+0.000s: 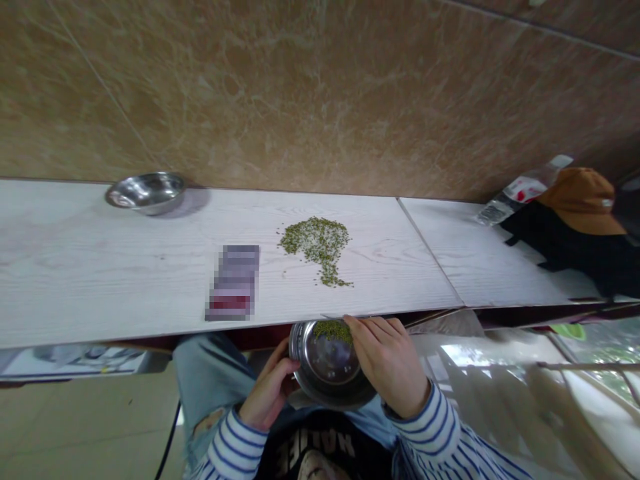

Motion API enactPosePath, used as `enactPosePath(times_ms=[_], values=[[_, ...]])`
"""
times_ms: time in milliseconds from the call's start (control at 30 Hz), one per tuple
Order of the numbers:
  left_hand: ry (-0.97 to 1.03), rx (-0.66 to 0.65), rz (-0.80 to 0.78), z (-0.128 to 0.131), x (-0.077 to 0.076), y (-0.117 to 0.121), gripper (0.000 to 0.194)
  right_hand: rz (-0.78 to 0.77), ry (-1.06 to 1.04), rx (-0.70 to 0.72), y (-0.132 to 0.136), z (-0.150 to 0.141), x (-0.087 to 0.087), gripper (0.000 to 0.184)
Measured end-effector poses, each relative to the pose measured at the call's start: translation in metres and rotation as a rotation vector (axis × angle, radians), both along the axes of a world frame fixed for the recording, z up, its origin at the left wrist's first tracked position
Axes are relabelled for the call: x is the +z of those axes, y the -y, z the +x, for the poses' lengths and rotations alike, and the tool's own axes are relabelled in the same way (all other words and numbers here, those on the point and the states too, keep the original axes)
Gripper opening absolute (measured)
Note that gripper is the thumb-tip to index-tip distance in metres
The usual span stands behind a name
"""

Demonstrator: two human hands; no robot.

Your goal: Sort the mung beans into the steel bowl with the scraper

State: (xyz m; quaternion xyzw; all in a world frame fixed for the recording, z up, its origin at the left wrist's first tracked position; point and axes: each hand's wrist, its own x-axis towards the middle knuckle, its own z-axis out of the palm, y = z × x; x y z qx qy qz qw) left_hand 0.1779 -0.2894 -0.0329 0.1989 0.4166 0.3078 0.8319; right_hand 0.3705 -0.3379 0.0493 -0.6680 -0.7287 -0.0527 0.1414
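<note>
A round stainless steel bowl (334, 393) is held just below the table's front edge, over the lap. My left hand (273, 387) grips its left rim, thumb on top. Small green beans (331, 331), like mung beans, lie inside along the bowl's far side. My right hand (387, 360) is over the bowl's right side, with its fingers closed together and their tips at the table edge. A thin pale sliver shows by those fingertips; what it is I cannot make out. More green beans (320, 240) lie scattered on the white table beyond the bowl.
A second steel bowl (147, 193) stands at the back left by the wall. A blurred-out flat rectangular item (234, 280) lies left of the beans. At the right are a plastic bottle (523, 190), a brown cap (583, 199) and a dark bag or cloth (560, 247).
</note>
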Motion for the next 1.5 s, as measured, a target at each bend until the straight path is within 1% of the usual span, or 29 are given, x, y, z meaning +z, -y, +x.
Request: enactPosePath(times_ms=[167, 300, 467, 667, 767, 867, 933, 1033, 1233, 1367, 1500], values=[[-0.067, 0.049, -0.048, -0.004, -0.001, -0.004, 0.043, 0.006, 0.059, -0.076, -0.020, 0.011, 0.001, 0.028], [-0.076, 0.070, -0.072, -0.007, -0.002, -0.008, 0.048, -0.006, 0.085, -0.046, -0.042, 0.015, 0.000, 0.026], [-0.082, 0.097, -0.076, -0.006, -0.006, -0.014, 0.046, -0.036, 0.096, -0.037, -0.068, 0.027, 0.000, 0.026], [-0.144, 0.113, -0.097, -0.004, -0.015, -0.022, 0.058, -0.044, 0.094, -0.041, -0.099, 0.041, -0.002, 0.026], [-0.155, 0.103, -0.099, -0.003, -0.016, -0.026, 0.055, -0.022, 0.097, -0.028, -0.108, 0.046, 0.000, 0.026], [-0.169, 0.097, -0.095, -0.002, -0.015, -0.028, 0.045, 0.022, 0.093, -0.034, -0.114, 0.051, 0.003, 0.025], [-0.171, 0.100, -0.097, -0.001, -0.015, -0.029, 0.043, 0.052, 0.094, -0.065, -0.117, 0.055, 0.004, 0.025], [-0.167, 0.104, -0.098, -0.002, -0.016, -0.028, 0.048, 0.058, 0.111, -0.096, -0.118, 0.055, 0.003, 0.026], [-0.163, 0.106, -0.098, -0.002, -0.017, -0.025, 0.064, 0.001, 0.108, -0.027, -0.103, 0.042, 0.001, 0.029], [-0.161, 0.102, -0.108, -0.001, -0.015, -0.024, 0.064, -0.014, 0.099, -0.011, -0.095, 0.040, 0.003, 0.029], [-0.148, 0.091, -0.096, -0.002, -0.015, -0.023, 0.060, 0.001, 0.121, -0.047, -0.103, 0.039, 0.001, 0.030]])
